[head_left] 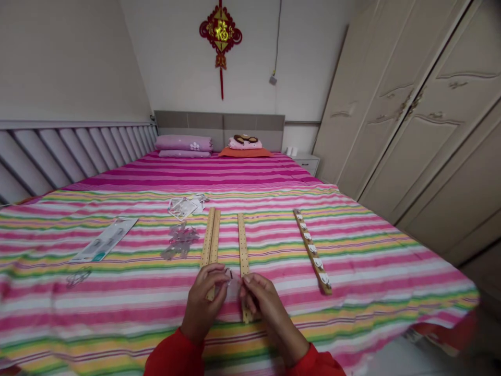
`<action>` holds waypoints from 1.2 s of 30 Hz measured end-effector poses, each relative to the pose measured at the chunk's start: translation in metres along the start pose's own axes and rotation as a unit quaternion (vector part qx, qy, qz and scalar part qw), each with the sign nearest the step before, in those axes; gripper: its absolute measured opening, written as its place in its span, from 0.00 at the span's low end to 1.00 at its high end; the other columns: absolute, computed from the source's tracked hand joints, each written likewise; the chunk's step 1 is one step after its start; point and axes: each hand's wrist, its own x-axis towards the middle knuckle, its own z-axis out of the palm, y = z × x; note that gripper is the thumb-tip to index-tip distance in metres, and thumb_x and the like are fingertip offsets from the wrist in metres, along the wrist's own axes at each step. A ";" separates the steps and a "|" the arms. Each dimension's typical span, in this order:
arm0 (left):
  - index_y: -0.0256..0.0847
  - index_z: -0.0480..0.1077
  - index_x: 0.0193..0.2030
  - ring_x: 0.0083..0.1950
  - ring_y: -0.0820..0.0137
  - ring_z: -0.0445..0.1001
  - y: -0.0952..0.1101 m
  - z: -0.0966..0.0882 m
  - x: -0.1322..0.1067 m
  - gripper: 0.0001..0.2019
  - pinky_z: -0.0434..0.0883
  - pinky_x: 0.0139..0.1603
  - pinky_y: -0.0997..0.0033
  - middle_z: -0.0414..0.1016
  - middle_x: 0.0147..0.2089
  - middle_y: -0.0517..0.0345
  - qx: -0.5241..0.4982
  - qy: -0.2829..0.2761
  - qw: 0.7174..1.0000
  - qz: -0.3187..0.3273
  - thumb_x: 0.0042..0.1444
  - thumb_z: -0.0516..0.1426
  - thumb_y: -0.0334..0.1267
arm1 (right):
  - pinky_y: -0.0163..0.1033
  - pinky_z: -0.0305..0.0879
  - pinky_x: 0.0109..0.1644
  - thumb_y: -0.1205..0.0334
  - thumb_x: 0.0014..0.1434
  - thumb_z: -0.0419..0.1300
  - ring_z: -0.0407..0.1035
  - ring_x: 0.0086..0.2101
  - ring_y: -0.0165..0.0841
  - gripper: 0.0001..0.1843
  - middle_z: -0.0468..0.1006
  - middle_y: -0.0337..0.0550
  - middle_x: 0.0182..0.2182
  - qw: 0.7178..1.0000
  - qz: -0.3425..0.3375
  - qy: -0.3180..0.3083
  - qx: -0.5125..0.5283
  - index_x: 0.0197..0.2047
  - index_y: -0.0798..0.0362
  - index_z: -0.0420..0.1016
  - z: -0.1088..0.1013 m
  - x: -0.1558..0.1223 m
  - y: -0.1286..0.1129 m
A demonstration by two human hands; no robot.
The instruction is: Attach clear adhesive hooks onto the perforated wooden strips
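Observation:
My left hand (203, 305) and my right hand (270, 310) meet over the near edge of the striped bed (352, 261), fingers pinched together on a small clear plastic hook (234, 284) held between them. Just beyond the hands lie wooden perforated strips: a pair side by side (210, 237) and a single one (242, 240) that runs under my right hand. Further right lies another wooden strip (313, 250) with several white hooks fitted along it.
A pile of clear hooks (180, 241), torn packaging (186, 206), a flat white pack (105, 239) and a loose clear piece (78, 277) lie on the bedspread to the left. Pillows (183, 143) sit at the headboard. Wardrobe doors (430, 120) stand to the right.

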 end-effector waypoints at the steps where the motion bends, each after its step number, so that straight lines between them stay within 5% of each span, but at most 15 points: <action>1: 0.43 0.73 0.36 0.48 0.69 0.72 0.002 0.003 -0.001 0.08 0.72 0.45 0.70 0.73 0.42 0.53 -0.003 -0.004 1.000 0.002 0.54 0.55 0.27 | 0.28 0.40 0.13 0.43 0.50 0.63 0.48 0.09 0.19 0.22 0.61 0.29 0.09 1.000 0.002 0.003 -0.001 0.23 0.56 0.69 -0.002 -0.001 0.000; 5: 0.44 0.74 0.36 0.46 0.68 0.73 0.007 0.014 -0.003 0.08 0.71 0.46 0.69 0.73 0.42 0.53 -0.015 0.002 0.999 -0.034 0.53 0.56 0.28 | 0.29 0.39 0.14 0.41 0.50 0.62 0.47 0.09 0.20 0.24 0.59 0.28 0.07 1.000 0.004 0.024 -0.008 0.22 0.55 0.68 -0.009 -0.003 0.005; 9: 0.42 0.75 0.32 0.43 0.67 0.74 0.010 0.020 0.000 0.03 0.71 0.43 0.69 0.75 0.41 0.53 -0.114 0.013 0.972 -0.206 0.49 0.60 0.35 | 0.29 0.49 0.16 0.44 0.44 0.67 0.54 0.13 0.20 0.23 0.68 0.31 0.16 0.994 -0.045 0.095 -0.014 0.32 0.56 0.74 -0.013 -0.005 0.006; 11: 0.40 0.74 0.30 0.39 0.69 0.74 0.012 0.022 0.003 0.06 0.71 0.39 0.72 0.76 0.36 0.55 -0.218 0.009 0.917 -0.334 0.46 0.63 0.39 | 0.30 0.54 0.18 0.45 0.42 0.68 0.58 0.15 0.21 0.26 0.73 0.35 0.22 0.994 -0.048 0.103 -0.007 0.39 0.55 0.75 -0.014 -0.006 0.003; 14: 0.39 0.74 0.32 0.32 0.75 0.72 0.019 0.026 0.004 0.13 0.68 0.31 0.79 0.75 0.29 0.60 -0.362 0.004 0.780 -0.510 0.39 0.67 0.41 | 0.31 0.54 0.18 0.44 0.42 0.68 0.59 0.15 0.23 0.29 0.74 0.35 0.22 0.996 -0.029 0.080 -0.007 0.42 0.55 0.75 -0.014 -0.007 0.000; 17: 0.39 0.73 0.31 0.28 0.79 0.71 0.024 0.030 0.002 0.16 0.65 0.28 0.82 0.74 0.27 0.63 -0.449 0.006 0.669 -0.593 0.34 0.70 0.38 | 0.30 0.52 0.17 0.44 0.42 0.68 0.58 0.14 0.24 0.28 0.69 0.31 0.16 0.997 -0.026 0.068 -0.022 0.40 0.55 0.75 -0.014 -0.007 0.001; 19: 0.38 0.73 0.30 0.27 0.80 0.71 0.025 0.032 0.000 0.15 0.65 0.27 0.83 0.74 0.26 0.64 -0.467 0.008 0.639 -0.612 0.33 0.70 0.35 | 0.29 0.52 0.17 0.44 0.43 0.68 0.57 0.14 0.23 0.25 0.66 0.30 0.14 0.997 -0.029 0.060 -0.026 0.37 0.55 0.74 -0.014 -0.006 0.003; 29: 0.37 0.75 0.39 0.24 0.81 0.67 0.023 0.036 -0.002 0.17 0.64 0.27 0.82 0.76 0.30 0.60 -0.486 -0.048 0.660 -0.571 0.40 0.68 0.37 | 0.29 0.44 0.15 0.40 0.50 0.62 0.49 0.11 0.22 0.23 0.59 0.27 0.08 1.000 0.007 0.020 -0.004 0.28 0.54 0.71 -0.018 -0.002 0.011; 36: 0.36 0.74 0.42 0.26 0.75 0.71 0.010 0.045 -0.009 0.22 0.66 0.30 0.76 0.75 0.25 0.60 -0.417 -0.065 0.741 -0.523 0.40 0.68 0.43 | 0.30 0.45 0.16 0.46 0.48 0.65 0.52 0.11 0.23 0.28 0.63 0.28 0.08 1.000 -0.002 0.022 0.009 0.45 0.59 0.75 -0.022 0.007 0.012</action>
